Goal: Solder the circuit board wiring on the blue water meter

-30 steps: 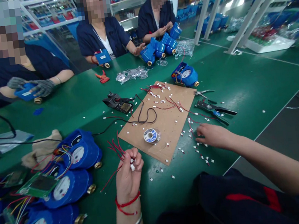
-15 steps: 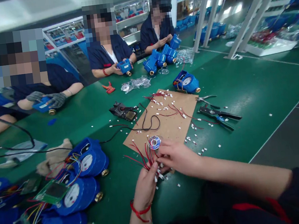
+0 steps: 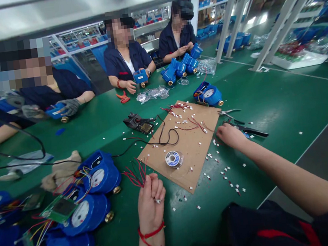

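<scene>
The left hand (image 3: 150,196) is closed in a fist around a bundle of thin red and black wires (image 3: 136,173), which fan out above the fingers over the green surface (image 3: 268,98). The right hand (image 3: 228,135) reaches far to the right edge of the brown cardboard sheet (image 3: 184,144), palm down on the surface just beside black pliers (image 3: 250,129); whether its fingers grip something I cannot tell. Small white connectors (image 3: 227,175) lie scattered near it. A small spool of solder wire (image 3: 173,159) rests on the cardboard. Blue round water meters (image 3: 99,177) lie at the left.
</scene>
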Demonstrator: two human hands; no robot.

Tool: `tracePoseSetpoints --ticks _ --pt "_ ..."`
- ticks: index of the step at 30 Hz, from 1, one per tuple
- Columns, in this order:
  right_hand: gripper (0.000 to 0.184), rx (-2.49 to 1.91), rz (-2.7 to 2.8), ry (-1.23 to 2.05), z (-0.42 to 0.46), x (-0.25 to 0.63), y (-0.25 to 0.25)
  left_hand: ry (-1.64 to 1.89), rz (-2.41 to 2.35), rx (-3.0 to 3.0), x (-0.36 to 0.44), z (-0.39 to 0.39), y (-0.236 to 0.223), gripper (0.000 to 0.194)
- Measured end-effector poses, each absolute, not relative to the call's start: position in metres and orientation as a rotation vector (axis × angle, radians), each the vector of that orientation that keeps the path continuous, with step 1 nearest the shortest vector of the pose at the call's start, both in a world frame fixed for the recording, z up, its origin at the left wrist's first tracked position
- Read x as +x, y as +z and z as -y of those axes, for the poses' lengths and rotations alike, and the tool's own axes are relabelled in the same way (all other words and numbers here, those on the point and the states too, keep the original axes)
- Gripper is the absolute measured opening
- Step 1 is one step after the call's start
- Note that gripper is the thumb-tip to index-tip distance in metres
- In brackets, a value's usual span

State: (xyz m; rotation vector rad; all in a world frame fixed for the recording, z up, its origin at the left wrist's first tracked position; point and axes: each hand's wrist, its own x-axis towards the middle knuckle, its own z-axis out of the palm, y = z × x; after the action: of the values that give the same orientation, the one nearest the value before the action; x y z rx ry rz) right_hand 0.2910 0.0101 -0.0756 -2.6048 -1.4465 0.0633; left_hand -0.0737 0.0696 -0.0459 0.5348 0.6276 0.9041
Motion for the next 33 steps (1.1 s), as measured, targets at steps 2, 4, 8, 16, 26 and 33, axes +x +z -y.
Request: tracePoseSetpoints --ticks 2,4,8,16,26,33 --pt "0.023 -2.51 1.429 0.042 -0.009 0.28 -0.062 0.876 -0.623 0.579 -0.071 -0.068 -0.046 0.024" --pt "0.02 -2.286 1.434 0.092 -0.006 0.249 -0.041 0.81 -0.631 0.654 -0.067 -0.064 -0.046 0.028" --pt "0.017 -1.71 1.759 0.485 0.002 0.155 -0.011 0.615 -0.623 0.768 -0.058 -0.053 -0.046 0.035" --pt "0.029 -1.376 2.028 0.603 0.002 0.116 -0.015 0.76 -0.623 0.732 -0.055 -0.05 -0.053 0.018" --pt "0.023 -2.845 1.467 0.113 0.027 0.303 -0.076 0.839 -0.575 0.617 -0.065 -0.058 -0.042 0.015" --pt "0.017 -2.431 1.38 0.022 0.024 0.283 -0.041 0.818 -0.583 0.693 -0.062 -0.056 -0.048 0.026"
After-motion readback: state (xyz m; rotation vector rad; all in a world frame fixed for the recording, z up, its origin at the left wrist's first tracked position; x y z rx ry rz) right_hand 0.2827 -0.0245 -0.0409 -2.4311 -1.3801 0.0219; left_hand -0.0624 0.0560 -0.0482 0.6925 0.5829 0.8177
